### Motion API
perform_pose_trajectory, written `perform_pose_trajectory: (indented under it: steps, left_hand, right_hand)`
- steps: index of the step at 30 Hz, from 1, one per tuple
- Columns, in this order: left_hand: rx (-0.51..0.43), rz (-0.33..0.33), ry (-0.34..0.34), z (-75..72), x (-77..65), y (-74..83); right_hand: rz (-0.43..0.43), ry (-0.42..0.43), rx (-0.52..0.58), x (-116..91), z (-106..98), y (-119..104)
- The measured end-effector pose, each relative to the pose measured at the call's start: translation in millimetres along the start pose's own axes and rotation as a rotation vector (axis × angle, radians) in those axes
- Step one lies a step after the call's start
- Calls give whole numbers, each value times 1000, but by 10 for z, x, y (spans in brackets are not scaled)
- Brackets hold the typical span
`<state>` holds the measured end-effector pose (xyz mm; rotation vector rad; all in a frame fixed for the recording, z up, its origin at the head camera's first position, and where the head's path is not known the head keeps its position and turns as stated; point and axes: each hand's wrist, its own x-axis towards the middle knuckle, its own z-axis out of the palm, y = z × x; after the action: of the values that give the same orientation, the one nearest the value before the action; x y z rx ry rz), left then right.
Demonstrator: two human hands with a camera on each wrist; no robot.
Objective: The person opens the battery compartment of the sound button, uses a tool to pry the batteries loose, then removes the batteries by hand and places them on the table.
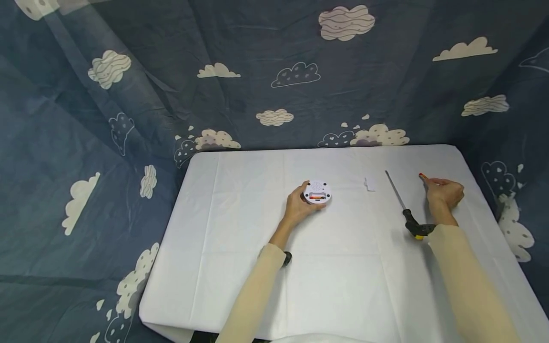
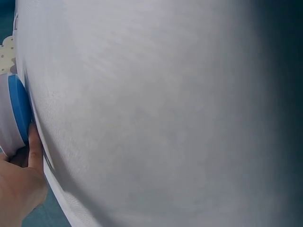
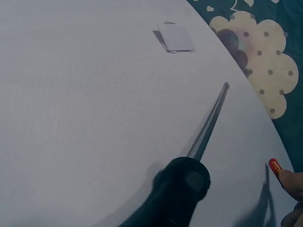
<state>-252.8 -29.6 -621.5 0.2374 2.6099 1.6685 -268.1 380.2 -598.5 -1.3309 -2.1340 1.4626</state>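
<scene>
My left hand (image 1: 296,205) grips a round white battery-powered device (image 1: 316,186) by its edge, above the left-centre of the table. Its back faces up, with an uncovered slot where a red battery (image 1: 317,196) lies. The left wrist view shows the device's blue side (image 2: 20,109) turned toward the tabletop. Over on the right, my right hand (image 1: 444,194) pinches another small red battery (image 3: 274,166) between thumb and fingers. A screwdriver (image 1: 395,190) with a dark handle lies just left of that hand.
A small white battery cover (image 3: 176,38) lies on the white-covered table (image 1: 240,276), between the device and the screwdriver. Behind and beside the table hangs a dark blue curtain (image 1: 240,105) printed with clouds.
</scene>
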Motion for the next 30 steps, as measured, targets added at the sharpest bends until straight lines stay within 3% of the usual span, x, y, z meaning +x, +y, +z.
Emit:
perform_pose_trajectory:
  steps: [3,8,13,16,21,25,30]
  left_hand:
    - [-18,-7,-12,2,-7,5]
    - [-26,-21,-33,1,-16,17]
    - [-14,-20,-22,-11,-9,24]
    - [-1,-19,-15,-30,-6,28]
    - [7,-17,-20,-58,-5,18]
    - [4,-19,-22,-60,-9,6]
    - [3,-14,-23,-62,-20,13]
  right_hand:
    - [33,7,27,-4,9,9]
    - [41,2,-28,-11,23,38]
    - [-19,3,-121,-76,94,-1]
    - [-153,4,-184,-175,171,-64]
    - [-492,-85,-263,-475,352,-184]
    - [-702,-238,-246,-814,529,-256]
    - [-798,-494,-183,-1159,766,-243]
